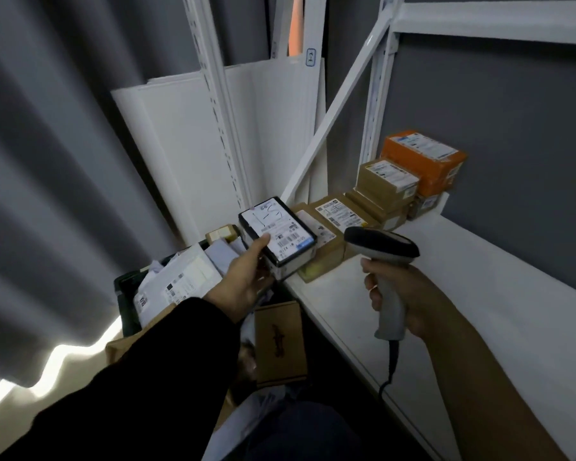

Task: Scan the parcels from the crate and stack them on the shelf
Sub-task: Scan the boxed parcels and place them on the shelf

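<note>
Grey curtain [47, 161] fills the left side; grey wall [496, 111] sits behind the rack on the right. White shelf [463, 294] runs centre to bottom right, w/ upright posts & a diagonal brace. White panels [187, 144] lean in the corner. Dark crate [125, 294] sits below the shelf's left end, packed w/ white mailers [180, 277] & a brown carton [280, 341].

L arm in a black sleeve [147, 377] comes up from bottom left. The left hand [243, 281] grips the parcel [280, 237] from its near side, thumb pressed on the label edge, other fingers hidden under. Label faces up; the parcel is over the crate, at the shelf's end. R forearm is bare, over the shelf. The right hand [399, 294] is wrapped round the scanner [386, 261] grip, head aimed twd the parcel, near but apart. Stacked parcels [386, 181] line the shelf's back, orange box [423, 161] on top. The cable [391, 367] hangs from the grip.
</note>
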